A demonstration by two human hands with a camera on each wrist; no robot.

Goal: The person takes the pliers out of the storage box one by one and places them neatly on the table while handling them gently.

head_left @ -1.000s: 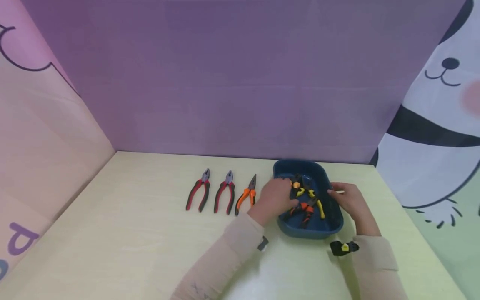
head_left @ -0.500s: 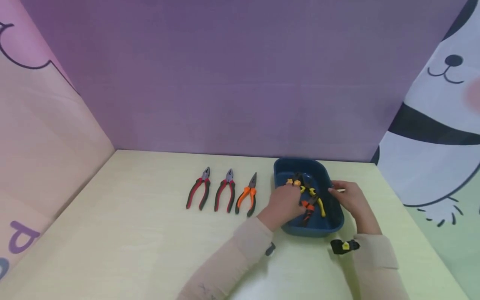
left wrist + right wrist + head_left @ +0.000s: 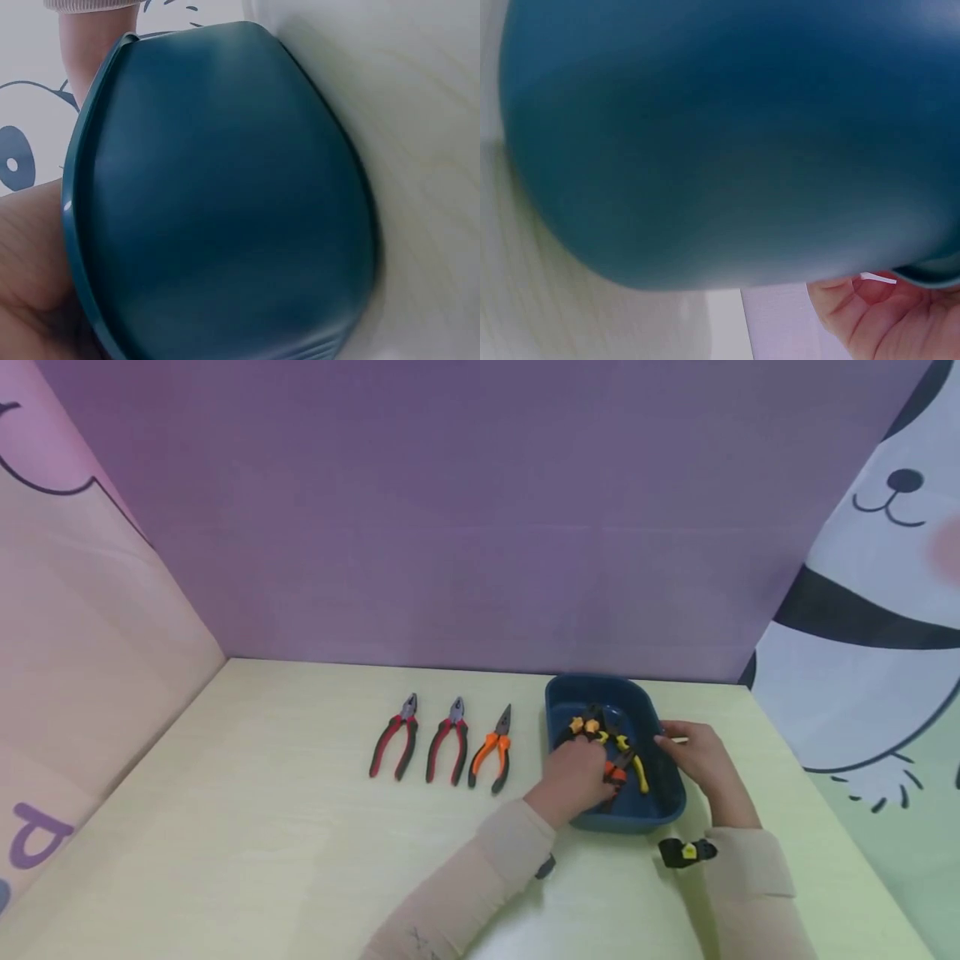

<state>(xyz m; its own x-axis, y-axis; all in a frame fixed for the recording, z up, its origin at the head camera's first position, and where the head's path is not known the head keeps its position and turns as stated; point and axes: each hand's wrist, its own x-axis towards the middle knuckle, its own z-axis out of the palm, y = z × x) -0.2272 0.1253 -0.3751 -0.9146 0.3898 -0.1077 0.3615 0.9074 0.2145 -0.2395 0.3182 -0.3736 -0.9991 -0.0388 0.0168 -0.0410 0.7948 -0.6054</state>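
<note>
In the head view, my left hand (image 3: 576, 781) reaches over the near left side of a dark blue plastic box (image 3: 660, 806). Its fingers go down among the pliers and are mostly hidden; I cannot tell whether they grip one. Orange-and-black pliers (image 3: 617, 772) show right beside its thumb. Yellow-handled pliers (image 3: 640, 774) and pliers with light-orange and black handles (image 3: 591, 727) lie farther inside. My right hand (image 3: 697, 756) holds the box's right rim between thumb and fingers. The left wrist and right wrist views mostly show the box's outer wall (image 3: 225, 172).
Left of the box, three pliers stand in a row on the pale table (image 3: 247, 827): two red-and-black pliers (image 3: 393, 739) (image 3: 448, 743) and orange-and-black long-nose pliers (image 3: 492, 752). A purple backdrop (image 3: 450, 527) rises at the table's far edge, with printed panels at both sides.
My left hand has moved right and toward me inside the box, from the upper-left pliers to beside the orange-and-black ones. My right hand stays at the rim.
</note>
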